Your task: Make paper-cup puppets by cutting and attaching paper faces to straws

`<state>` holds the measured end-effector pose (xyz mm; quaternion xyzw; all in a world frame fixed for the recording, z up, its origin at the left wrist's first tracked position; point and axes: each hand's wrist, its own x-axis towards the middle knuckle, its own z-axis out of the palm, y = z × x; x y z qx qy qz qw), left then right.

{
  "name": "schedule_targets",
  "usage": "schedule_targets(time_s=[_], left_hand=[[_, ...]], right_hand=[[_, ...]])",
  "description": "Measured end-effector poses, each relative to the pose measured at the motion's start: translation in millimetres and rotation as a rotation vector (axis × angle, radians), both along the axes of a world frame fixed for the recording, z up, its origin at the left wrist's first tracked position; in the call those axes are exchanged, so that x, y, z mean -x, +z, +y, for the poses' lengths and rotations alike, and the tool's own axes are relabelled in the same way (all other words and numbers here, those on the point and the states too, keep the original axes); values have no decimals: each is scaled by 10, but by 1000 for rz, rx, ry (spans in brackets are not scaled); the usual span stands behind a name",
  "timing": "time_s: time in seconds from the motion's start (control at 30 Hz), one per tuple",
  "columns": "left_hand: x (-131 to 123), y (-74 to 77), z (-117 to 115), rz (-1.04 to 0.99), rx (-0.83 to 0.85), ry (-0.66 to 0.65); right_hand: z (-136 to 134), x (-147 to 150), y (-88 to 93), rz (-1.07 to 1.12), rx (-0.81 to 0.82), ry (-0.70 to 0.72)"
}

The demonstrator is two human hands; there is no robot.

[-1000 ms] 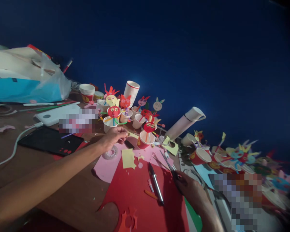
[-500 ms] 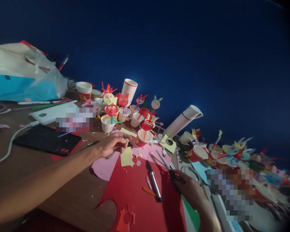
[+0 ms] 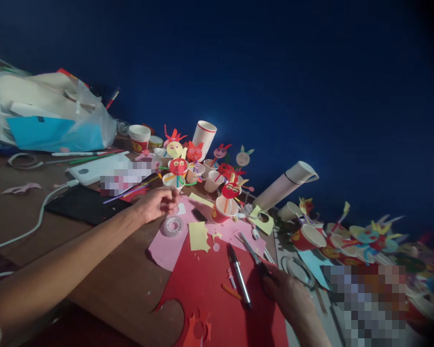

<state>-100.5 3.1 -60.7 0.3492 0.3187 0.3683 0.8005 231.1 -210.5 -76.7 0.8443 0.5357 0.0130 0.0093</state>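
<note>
My right hand (image 3: 285,289) grips a pair of scissors (image 3: 251,248) by the handles, blades pointing away over the red paper (image 3: 210,274). My left hand (image 3: 161,202) is closed, fingertips pinched together in front of a paper cup (image 3: 173,181) bearing a red paper face; what lies between them, if anything, is too small to make out. Below that hand a roll of clear tape (image 3: 172,226) lies on pink paper (image 3: 164,250). Between the hands are a cut yellow paper piece (image 3: 198,236) and a silver marker (image 3: 240,277), with a black cap (image 3: 199,215) farther back.
Several cups with paper faces stand at the back, beside a stack of cups (image 3: 204,140) and a white thermos (image 3: 285,185). More decorated cups crowd the right side. A black phone case (image 3: 83,205), a white cable (image 3: 39,217) and a plastic bag (image 3: 94,115) are on the left.
My left hand has drawn away from the yellow paper toward the cup behind, uncovering the tape roll and black cap. The small yellowish scrap at its fingertips no longer shows. The view has shifted left.
</note>
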Motion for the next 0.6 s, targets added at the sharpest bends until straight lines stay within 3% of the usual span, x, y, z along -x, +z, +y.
schedule_targets(time_s=[0.1, 0.17, 0.3, 0.37, 0.47, 0.6], left_hand=[[14, -6, -20, 28, -20, -46], [18, -14, -39, 71, -56, -55], [20, -124, -77, 364, -358, -41], [17, -193, -92, 441, -435, -68], [6, -219, -118, 450, -408, -138], [14, -102, -152, 288, -204, -185]], right_hand=[[50, 35, 35, 76, 172, 29], [73, 46, 39, 114, 197, 47], [88, 57, 62, 119, 130, -5], [100, 85, 110, 101, 72, -41], [157, 196, 227, 159, 30, -1], [325, 511, 388, 345, 20, 160]])
